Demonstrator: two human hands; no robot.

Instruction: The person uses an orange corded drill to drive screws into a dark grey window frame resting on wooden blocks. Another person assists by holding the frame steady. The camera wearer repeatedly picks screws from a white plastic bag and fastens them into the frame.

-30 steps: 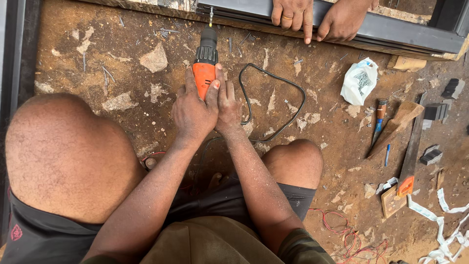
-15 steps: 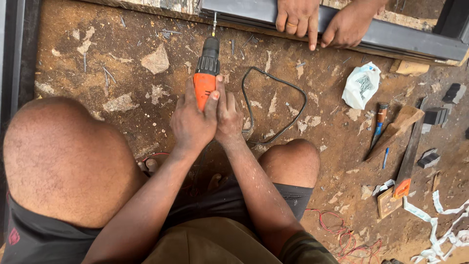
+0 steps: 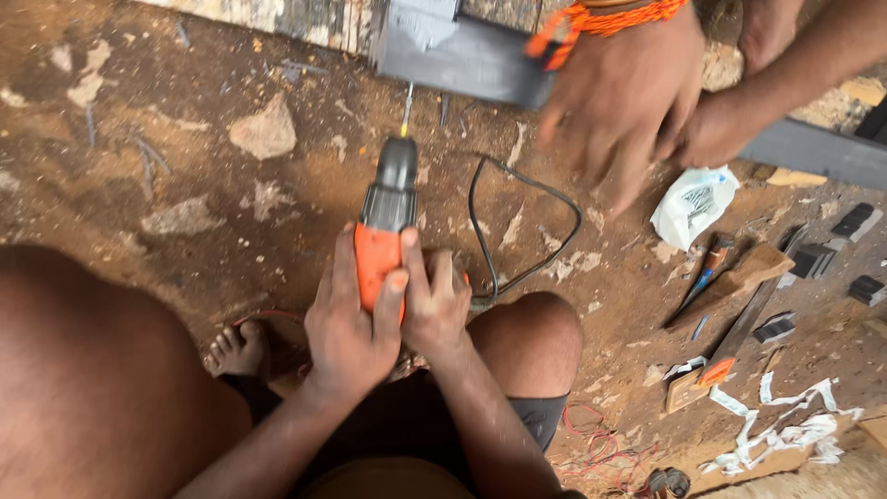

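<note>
An orange and black power drill (image 3: 383, 217) points away from me, its bit at the edge of a long grey metal bar (image 3: 471, 60) lying across the top. My left hand (image 3: 346, 319) wraps around the drill's orange body from the left. My right hand (image 3: 434, 300) clasps the same body from the right, fingers closed. A black cord (image 3: 522, 226) loops on the ground to the right of the drill. Another person's two hands (image 3: 637, 97) press down on the bar at the upper right, one wrist wearing an orange band.
My bare knees (image 3: 531, 337) and a foot (image 3: 236, 351) rest on rough brown ground. A white plastic bag (image 3: 693, 203), a screwdriver (image 3: 702, 273), wood scraps (image 3: 739, 277), small dark metal pieces (image 3: 836, 240) and white paper strips (image 3: 785, 430) lie at the right.
The view has closed in on the drill and the bar. The drill bit has come up to the bar's edge. The other person's hands have shifted on the bar.
</note>
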